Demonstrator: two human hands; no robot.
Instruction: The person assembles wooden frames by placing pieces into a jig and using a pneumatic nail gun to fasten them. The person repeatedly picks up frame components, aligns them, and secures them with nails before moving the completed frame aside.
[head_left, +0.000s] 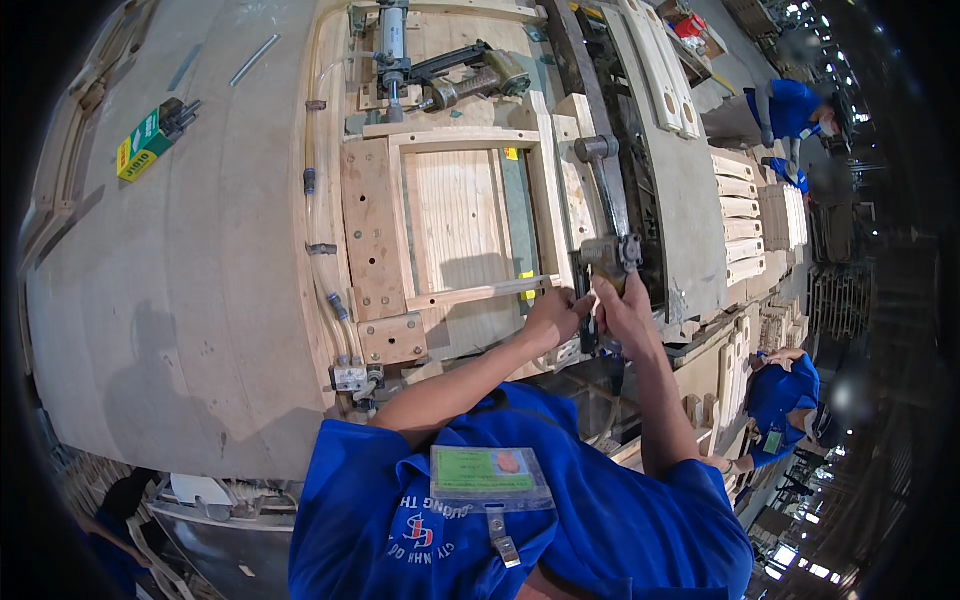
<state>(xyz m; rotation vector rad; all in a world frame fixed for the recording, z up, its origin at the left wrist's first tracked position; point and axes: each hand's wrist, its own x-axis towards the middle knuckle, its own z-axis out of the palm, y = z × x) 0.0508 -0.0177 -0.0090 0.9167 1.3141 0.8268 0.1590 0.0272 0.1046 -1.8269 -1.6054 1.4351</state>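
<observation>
The right hand (628,314) is wrapped around an olive-and-dark handheld tool (606,256), apparently a pneumatic nail gun, just beside the near right corner of a rectangular frame of pale wooden rails (465,137). The left hand (552,318) has its fingers curled at that same corner, close against the right one; whether it pinches a rail, steadies the tool or merely rests there, I cannot tell. The frame lies flat on the desk (150,310), set against a drilled, pale wooden block (371,225) on its left, with a light, striped-grain wooden panel (462,205) showing through its opening. Judging by how things lie, the work seems partway along: all four sides are in place and form a rectangle, so the laying-out looks done, while fixing at the near right corner appears to be in hand. No fastener can be made out in the joints, so how many corners are already secured, and how many are left, is unclear. Beyond the far rail, a silver air cylinder (392,38) points toward the frame, and a second, black-and-olive nail gun (480,82) lies unheld beside it.
</observation>
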